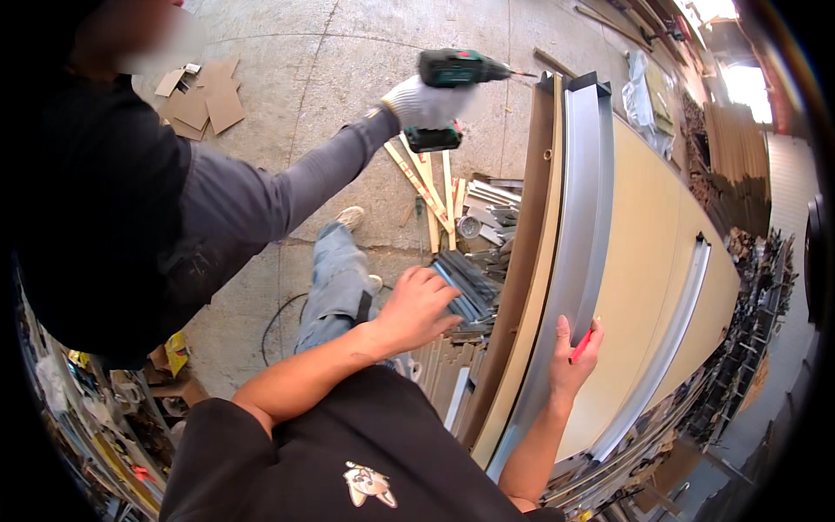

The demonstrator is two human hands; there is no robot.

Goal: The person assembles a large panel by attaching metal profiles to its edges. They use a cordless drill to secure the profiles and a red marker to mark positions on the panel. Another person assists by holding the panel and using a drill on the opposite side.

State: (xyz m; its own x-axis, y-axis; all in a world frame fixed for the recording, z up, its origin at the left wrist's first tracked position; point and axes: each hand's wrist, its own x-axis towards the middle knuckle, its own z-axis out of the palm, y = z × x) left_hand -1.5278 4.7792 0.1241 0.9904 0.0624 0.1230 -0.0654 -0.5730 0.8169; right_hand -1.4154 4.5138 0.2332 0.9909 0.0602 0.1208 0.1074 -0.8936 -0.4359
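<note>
My right hand [576, 355] grips a slim red pencil [581, 346], its fingers resting along the edge of a long grey metal channel [574, 209]. This channel lies lengthwise on a pale yellow panel [648, 261], beside the panel's brown-edged side. My left hand [416, 306] hangs in the air left of the panel, fingers loosely bent and apart, with nothing visible in it. At the far end of the channel, a co-worker's gloved hand [426, 103] holds a dark green cordless drill [457, 68], its bit pointing at the channel's end.
A second, thinner metal strip [657, 374] lies on the panel's right part. Wooden strips [435, 196] and metal offcuts [470, 283] are on the floor left of the panel. Cardboard pieces [209, 97] lie farther left. The co-worker's arm [300, 187] reaches across from the left.
</note>
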